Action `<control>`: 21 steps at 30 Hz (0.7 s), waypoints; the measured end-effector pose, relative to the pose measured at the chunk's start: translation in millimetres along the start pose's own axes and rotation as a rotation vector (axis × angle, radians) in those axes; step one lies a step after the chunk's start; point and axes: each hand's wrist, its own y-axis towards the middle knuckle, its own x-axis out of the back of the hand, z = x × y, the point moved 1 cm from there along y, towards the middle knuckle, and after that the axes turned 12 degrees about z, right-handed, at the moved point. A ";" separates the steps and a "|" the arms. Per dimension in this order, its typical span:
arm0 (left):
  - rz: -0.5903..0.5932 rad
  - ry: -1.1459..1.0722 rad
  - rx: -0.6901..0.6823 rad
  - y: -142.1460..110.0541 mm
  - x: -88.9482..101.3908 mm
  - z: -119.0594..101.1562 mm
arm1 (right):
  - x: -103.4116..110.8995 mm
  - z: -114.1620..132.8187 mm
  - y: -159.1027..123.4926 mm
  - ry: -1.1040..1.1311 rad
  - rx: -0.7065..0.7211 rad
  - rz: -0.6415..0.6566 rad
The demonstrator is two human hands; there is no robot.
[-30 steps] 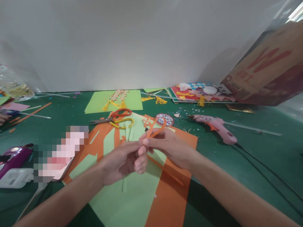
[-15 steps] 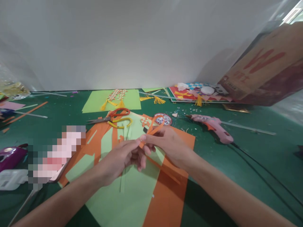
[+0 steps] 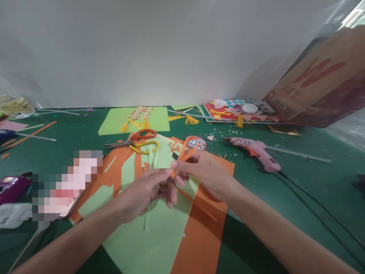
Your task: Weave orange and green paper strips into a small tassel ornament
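An orange paper strip point(image 3: 188, 153), bent into a loop at its upper end, is pinched between both hands. My left hand point(image 3: 155, 185) holds its lower end between thumb and forefinger, the other fingers curled. My right hand point(image 3: 203, 170) grips the strip just beside, thumb on top. Beneath the hands lie a light green paper sheet point(image 3: 137, 247) and an orange paper sheet point(image 3: 199, 236). Beyond the left hand rest scissors point(image 3: 131, 143) with one red and one yellow handle. Behind the loop is a round patterned disc point(image 3: 201, 144), partly covered by it.
A pink glue gun point(image 3: 256, 152) with a cord lies at right. A blurred-out phone-like object point(image 3: 71, 186) is at left, near a purple object point(image 3: 14, 185). At the back are a green card with tassels point(image 3: 114, 121), decorated cards point(image 3: 211, 111) and a paper bag point(image 3: 316, 83).
Both hands stay nearly in place on the strip. The right thumb and the loop have shifted very slightly; nothing has been let go.
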 end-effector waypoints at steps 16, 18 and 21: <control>-0.046 0.142 0.009 -0.5 0.9 -1.2 | 4.1 1.0 -2.3 -0.071 0.019 -0.067; -0.090 0.206 0.007 0.0 0.8 -1.1 | 4.8 -0.4 -1.9 -0.096 0.019 -0.092; -0.140 0.291 -0.016 0.2 0.2 -1.7 | 5.2 -2.9 -1.0 -0.100 0.030 -0.091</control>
